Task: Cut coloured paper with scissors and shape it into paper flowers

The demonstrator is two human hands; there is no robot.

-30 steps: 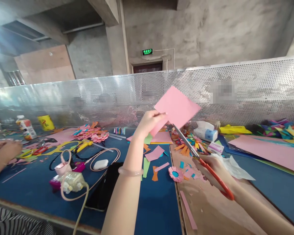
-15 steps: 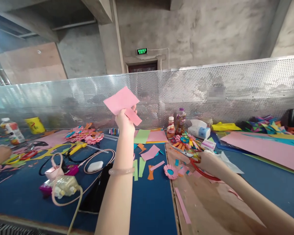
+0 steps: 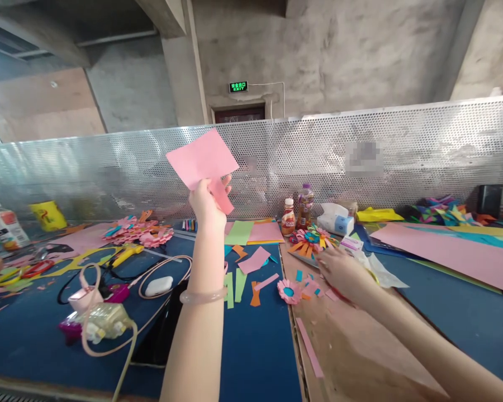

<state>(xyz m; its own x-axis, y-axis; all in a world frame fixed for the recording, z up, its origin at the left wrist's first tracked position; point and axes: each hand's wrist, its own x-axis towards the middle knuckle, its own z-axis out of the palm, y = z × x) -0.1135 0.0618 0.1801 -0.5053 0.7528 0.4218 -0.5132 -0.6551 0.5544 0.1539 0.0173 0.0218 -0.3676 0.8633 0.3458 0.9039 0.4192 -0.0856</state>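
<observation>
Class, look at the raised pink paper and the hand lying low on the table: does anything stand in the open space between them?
Nothing visible does. The pink paper is held up in the left hand; the right hand lies low on the brown board among paper scraps. Only open air separates them.

Left hand [image 3: 207,202] raised, pinching a pink rectangular paper sheet [image 3: 202,156] above the blue work table [image 3: 255,357]. Right hand [image 3: 339,272] flat on the brown cardboard board [image 3: 352,357], beside a small pink paper flower [image 3: 288,291].

A long blue-topped worktable [image 3: 255,357] is being covered by coloured paper scraps [image 3: 251,267] at centre, pink paper flowers [image 3: 136,230] far left, and large pink paper sheets [image 3: 456,251] at right.
</observation>
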